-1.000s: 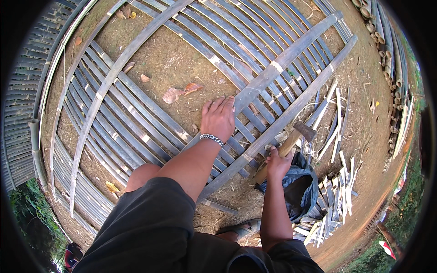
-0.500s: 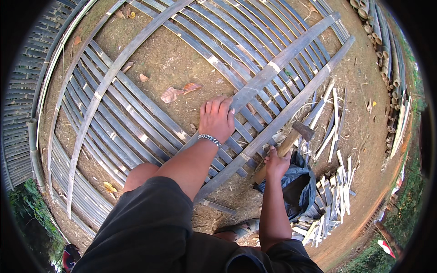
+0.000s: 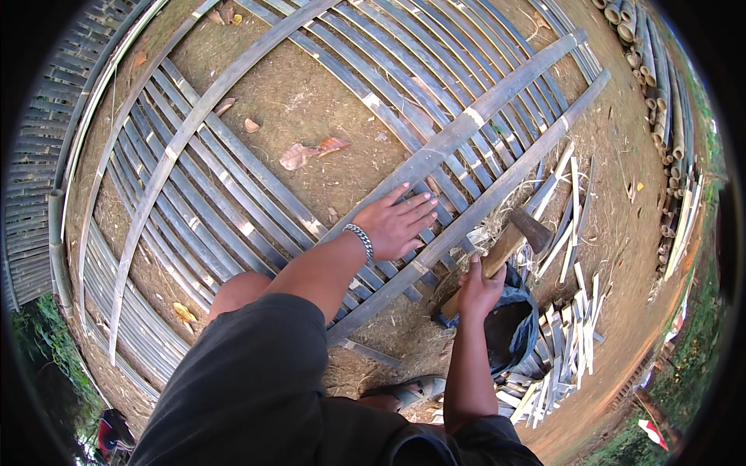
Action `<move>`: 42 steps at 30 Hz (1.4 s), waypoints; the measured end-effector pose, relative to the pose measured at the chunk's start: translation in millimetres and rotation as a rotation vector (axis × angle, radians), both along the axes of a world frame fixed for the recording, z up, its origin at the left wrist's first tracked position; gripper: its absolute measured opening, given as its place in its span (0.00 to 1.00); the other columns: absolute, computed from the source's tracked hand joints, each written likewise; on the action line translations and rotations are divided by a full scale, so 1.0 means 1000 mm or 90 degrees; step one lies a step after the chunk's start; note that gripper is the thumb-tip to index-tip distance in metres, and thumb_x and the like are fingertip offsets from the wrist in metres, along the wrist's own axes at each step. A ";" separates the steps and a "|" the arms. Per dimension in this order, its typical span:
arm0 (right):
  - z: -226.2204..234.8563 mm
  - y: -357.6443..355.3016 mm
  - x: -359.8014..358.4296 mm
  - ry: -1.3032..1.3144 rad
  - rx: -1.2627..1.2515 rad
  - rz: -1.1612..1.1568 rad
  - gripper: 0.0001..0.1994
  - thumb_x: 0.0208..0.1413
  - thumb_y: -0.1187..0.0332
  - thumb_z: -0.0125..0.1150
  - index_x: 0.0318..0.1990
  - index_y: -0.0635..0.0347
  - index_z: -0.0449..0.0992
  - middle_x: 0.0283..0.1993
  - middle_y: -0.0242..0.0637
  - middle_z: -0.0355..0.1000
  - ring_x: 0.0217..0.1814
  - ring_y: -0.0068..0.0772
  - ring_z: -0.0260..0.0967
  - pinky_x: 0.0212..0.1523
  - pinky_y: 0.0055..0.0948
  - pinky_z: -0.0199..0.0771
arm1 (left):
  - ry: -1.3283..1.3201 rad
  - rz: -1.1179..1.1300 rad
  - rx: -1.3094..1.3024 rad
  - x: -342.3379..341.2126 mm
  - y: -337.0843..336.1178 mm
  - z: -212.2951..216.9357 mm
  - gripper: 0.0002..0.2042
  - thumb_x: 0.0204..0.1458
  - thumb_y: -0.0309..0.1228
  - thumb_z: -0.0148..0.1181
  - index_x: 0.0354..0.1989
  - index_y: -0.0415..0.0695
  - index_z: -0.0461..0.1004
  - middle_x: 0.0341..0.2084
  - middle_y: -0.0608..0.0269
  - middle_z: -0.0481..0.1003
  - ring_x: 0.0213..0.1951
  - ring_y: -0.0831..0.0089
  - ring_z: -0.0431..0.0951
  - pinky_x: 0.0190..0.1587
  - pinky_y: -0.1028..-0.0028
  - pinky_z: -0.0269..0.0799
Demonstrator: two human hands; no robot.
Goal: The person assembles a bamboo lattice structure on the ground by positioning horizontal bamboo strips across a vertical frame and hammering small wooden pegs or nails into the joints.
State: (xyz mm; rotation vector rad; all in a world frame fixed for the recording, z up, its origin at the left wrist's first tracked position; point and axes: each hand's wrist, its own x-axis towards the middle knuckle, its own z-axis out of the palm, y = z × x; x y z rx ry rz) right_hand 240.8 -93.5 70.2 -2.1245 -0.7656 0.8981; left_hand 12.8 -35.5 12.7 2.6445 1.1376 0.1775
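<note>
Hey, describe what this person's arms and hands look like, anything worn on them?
Both forearms are bare, with no sleeves in view and no gloves. The left hand has a silver chain-link bracelet around its wrist. The right hand shows no jewellery or covering.

The left hand (image 3: 398, 225) is lying flat, fingers spread, on a lattice of bamboo slats (image 3: 256, 194) lying on bare dirt ground (image 3: 311, 101). The right hand (image 3: 478, 289) is gripping the wooden handle of a hammer (image 3: 509, 241), just above a black bag (image 3: 513, 326). Short cut bamboo strips (image 3: 571, 342) are lying beside it.
</note>
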 end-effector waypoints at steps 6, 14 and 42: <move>0.010 0.011 0.003 -0.180 0.090 0.411 0.12 0.65 0.71 0.62 0.51 0.69 0.74 0.41 0.46 0.74 0.41 0.42 0.75 0.44 0.39 0.74 | 0.032 -0.002 -0.040 -0.001 0.000 0.000 0.29 0.66 0.52 0.48 0.70 0.49 0.69 0.74 0.65 0.63 0.76 0.72 0.57 0.80 0.50 0.35; 0.018 0.052 -0.011 -0.216 0.150 0.627 0.18 0.64 0.70 0.60 0.59 0.64 0.73 0.50 0.57 0.75 0.51 0.63 0.75 0.50 0.48 0.76 | 0.048 -0.001 -0.030 0.002 0.000 -0.002 0.29 0.65 0.52 0.49 0.69 0.47 0.71 0.73 0.64 0.65 0.76 0.72 0.58 0.80 0.50 0.35; 0.010 0.082 -0.022 -0.278 -0.015 0.726 0.13 0.65 0.69 0.57 0.54 0.64 0.75 0.44 0.58 0.78 0.45 0.65 0.77 0.45 0.49 0.79 | 0.094 -0.013 -0.064 0.004 0.005 0.003 0.29 0.66 0.51 0.48 0.68 0.46 0.71 0.74 0.65 0.63 0.77 0.71 0.55 0.80 0.54 0.35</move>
